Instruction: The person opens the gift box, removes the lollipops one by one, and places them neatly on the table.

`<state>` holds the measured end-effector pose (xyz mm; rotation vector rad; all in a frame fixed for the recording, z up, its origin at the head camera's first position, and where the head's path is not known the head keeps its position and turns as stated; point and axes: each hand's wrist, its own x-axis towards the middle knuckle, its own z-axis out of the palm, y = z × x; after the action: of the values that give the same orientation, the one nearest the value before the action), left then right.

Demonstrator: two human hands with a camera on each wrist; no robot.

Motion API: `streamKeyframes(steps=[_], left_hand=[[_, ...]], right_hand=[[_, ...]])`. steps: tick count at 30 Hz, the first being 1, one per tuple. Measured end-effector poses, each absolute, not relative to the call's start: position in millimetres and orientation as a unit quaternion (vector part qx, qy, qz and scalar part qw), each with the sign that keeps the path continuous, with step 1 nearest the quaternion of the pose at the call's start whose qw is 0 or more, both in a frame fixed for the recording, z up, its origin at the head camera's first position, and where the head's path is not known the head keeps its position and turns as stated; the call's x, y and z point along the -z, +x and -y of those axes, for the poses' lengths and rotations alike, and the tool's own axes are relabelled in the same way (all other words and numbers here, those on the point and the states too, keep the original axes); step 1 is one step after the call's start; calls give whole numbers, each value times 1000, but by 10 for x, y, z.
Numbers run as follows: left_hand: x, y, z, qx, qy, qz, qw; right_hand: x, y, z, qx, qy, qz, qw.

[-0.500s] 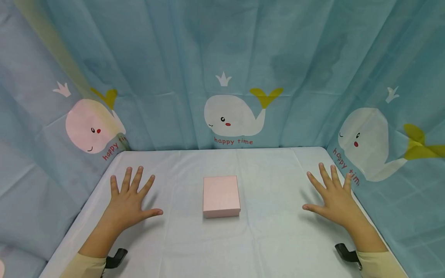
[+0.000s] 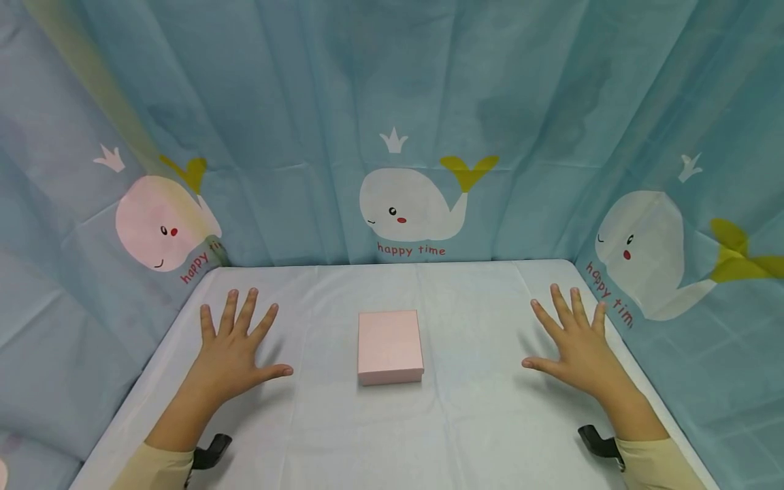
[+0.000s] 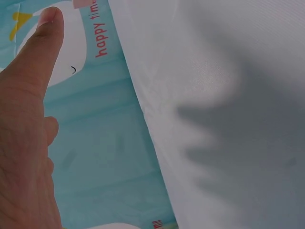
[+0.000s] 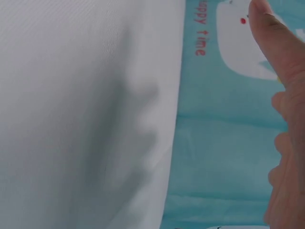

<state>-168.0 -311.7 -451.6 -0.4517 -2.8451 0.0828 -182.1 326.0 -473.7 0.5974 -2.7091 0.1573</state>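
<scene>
Partner: What's on your feed?

Me: In my head view, one pink box sits on the white cloth. It lies to the right of the left hand and to the left of the right hand, touching neither.

Partner: Which is nearer?

Me: The left, I judge; its thumb points towards the box across the smaller gap. The long axis seems to run away from the person (foreshortening keeps me cautious there), so the longer sides would face the hands.

Partner: How are they held?

Me: Both spread wide, backs up, thumbs inward, holding nothing. They look raised off the cloth, judging by their shadows.

Partner: Count for me.

Me: One box, two hands, two pale sleeves, two black fittings, one by each cuff. On the blue curtain I make out three large whales, plus a cut-off pale patch at lower left that I can't identify.
</scene>
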Motion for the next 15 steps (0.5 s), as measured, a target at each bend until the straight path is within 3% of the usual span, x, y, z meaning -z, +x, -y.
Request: streamKeyframes(steps=[15], left_hand=[[4463, -1705, 2930, -11, -166, 977, 130]], right_hand=[[4791, -1869, -3034, -89, 222, 956, 167]])
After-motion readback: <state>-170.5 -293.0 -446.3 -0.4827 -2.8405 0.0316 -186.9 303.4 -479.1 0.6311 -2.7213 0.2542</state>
